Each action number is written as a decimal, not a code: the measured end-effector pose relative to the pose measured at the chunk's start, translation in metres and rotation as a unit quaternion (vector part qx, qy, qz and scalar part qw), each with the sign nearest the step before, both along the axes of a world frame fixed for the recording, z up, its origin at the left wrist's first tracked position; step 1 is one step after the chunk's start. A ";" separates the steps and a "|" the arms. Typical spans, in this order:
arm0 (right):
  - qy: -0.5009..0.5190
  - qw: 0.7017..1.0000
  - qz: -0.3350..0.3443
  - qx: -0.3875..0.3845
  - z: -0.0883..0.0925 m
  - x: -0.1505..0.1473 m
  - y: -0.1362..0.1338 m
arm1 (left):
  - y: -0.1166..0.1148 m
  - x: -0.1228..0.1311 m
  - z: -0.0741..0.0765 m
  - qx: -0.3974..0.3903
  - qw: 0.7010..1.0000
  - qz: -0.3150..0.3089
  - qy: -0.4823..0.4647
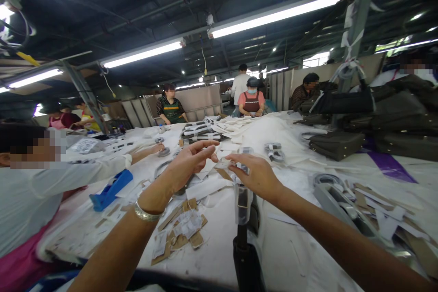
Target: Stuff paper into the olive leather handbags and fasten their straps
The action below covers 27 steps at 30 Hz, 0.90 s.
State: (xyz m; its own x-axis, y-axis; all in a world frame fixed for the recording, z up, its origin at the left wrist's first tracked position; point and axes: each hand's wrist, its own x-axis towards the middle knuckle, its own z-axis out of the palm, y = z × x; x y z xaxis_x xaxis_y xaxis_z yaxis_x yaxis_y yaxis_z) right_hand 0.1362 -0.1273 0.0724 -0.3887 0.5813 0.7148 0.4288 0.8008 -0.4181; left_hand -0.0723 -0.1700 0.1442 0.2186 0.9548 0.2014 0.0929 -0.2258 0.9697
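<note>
My left hand (190, 164) and my right hand (255, 175) are raised together over the white table (290, 242). Both pinch a small clear plastic wrapper (224, 163) between their fingertips. Below my right hand hangs a black strap in a clear plastic sleeve (242, 203), running down to a dark bag (247, 262) at the table's near edge. A silver bracelet (146, 213) is on my left wrist. Scraps of cardboard and small plastic packets (183, 232) lie under my left forearm.
A blue tape dispenser (111, 189) lies left, by a co-worker's white sleeve (85, 171). Dark bags (337, 144) are stacked at right. Bundled straps (200, 130) and paper litter the middle. Several people sit at the far end.
</note>
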 end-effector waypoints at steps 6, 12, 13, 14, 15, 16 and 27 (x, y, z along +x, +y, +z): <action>-0.033 0.992 -0.047 0.114 -0.006 -0.002 -0.009 | -0.003 0.006 0.000 0.040 0.999 0.003 -0.035; 0.010 0.998 0.028 0.049 -0.020 0.000 -0.012 | -0.006 0.017 0.002 0.044 0.975 -0.025 -0.216; 0.037 0.998 0.055 0.012 -0.021 0.001 -0.014 | -0.006 0.018 0.002 0.045 0.972 -0.026 -0.231; 0.075 0.993 0.087 -0.033 -0.019 0.003 -0.016 | -0.006 0.021 0.002 0.044 0.969 -0.027 -0.240; 0.120 0.982 0.122 -0.080 -0.017 0.004 -0.019 | -0.007 0.024 0.002 0.042 0.968 -0.031 -0.246; 0.169 0.965 0.159 -0.125 -0.014 0.005 -0.022 | -0.007 0.028 0.001 0.040 0.967 -0.037 -0.247; 0.333 0.873 0.153 -0.322 -0.007 0.029 -0.061 | -0.027 0.050 -0.007 0.065 0.978 -0.078 -0.184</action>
